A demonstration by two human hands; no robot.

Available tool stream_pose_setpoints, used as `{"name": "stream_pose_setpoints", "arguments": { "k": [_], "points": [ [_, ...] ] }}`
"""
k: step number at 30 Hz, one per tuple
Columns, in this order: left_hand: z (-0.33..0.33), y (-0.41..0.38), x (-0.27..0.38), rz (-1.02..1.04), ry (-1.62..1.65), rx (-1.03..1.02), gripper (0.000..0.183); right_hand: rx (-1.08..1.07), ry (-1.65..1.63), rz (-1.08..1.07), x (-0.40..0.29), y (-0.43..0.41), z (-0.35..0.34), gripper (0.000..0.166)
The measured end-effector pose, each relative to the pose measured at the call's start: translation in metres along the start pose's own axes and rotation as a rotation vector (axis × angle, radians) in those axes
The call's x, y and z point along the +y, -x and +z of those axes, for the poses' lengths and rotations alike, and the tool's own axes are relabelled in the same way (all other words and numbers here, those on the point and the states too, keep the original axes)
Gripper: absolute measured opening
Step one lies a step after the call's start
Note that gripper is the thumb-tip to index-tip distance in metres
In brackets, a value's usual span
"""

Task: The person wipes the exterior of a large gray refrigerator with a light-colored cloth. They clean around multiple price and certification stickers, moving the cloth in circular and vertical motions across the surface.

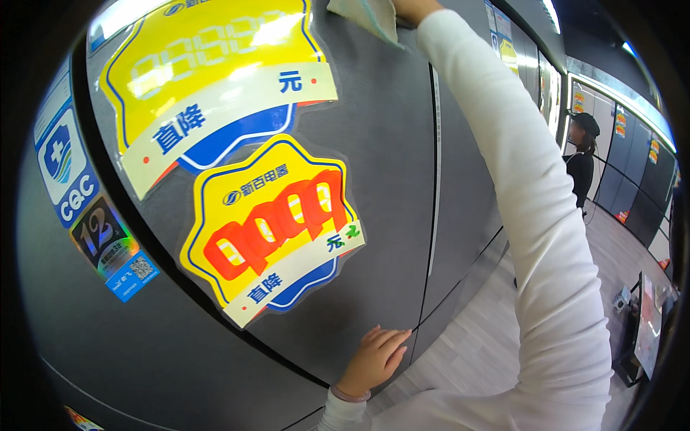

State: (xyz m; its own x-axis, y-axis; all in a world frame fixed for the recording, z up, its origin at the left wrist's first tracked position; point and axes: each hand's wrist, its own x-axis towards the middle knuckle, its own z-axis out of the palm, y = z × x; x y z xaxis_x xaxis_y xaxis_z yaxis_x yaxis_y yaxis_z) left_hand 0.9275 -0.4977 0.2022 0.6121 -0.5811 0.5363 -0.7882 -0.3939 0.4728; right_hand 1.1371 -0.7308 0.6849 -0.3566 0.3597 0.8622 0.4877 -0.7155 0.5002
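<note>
At the top edge, my right hand (416, 9) is partly cut off by the frame, with its white-sleeved arm stretched upward. It holds a pale cloth (369, 17) against the dark grey refrigerator door (377, 178). Lower down, my left hand (375, 358) is near the door's lower edge, fingers slightly bent and holding nothing; whether it touches the surface is hard to tell. A bracelet circles that wrist. Between the hands, a large yellow price sign (215, 54) and a smaller yellow price sign (275, 215) with red digits are fixed to the door.
Several stickers (67, 156) run down the neighbouring panel at left. A person (582, 156) in a dark cap stands farther off at right, by a row of cabinet-like appliances (630, 161). A low table (647, 323) stands on the wood-look floor (463, 328).
</note>
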Motion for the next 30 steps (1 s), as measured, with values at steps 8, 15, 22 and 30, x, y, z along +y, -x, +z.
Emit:
{"name": "stream_pose_setpoints", "arguments": {
  "k": [8,15,22,30],
  "points": [
    [0.026,-0.05,0.01,-0.002,-0.086,0.199,0.032,-0.161,0.058,0.099,-0.061,0.109,-0.047,0.071],
    [0.07,-0.105,0.011,-0.075,-0.194,0.471,0.038,-0.289,-0.161,0.168,-0.106,0.215,-0.061,0.07],
    [0.083,-0.135,0.038,0.074,-0.395,0.612,0.038,-0.265,-0.228,0.175,-0.134,0.26,-0.072,0.066],
    [0.061,-0.191,0.043,-0.024,-0.494,0.589,0.082,-0.251,-0.225,0.238,-0.143,0.263,-0.07,0.06]
  ]
}}
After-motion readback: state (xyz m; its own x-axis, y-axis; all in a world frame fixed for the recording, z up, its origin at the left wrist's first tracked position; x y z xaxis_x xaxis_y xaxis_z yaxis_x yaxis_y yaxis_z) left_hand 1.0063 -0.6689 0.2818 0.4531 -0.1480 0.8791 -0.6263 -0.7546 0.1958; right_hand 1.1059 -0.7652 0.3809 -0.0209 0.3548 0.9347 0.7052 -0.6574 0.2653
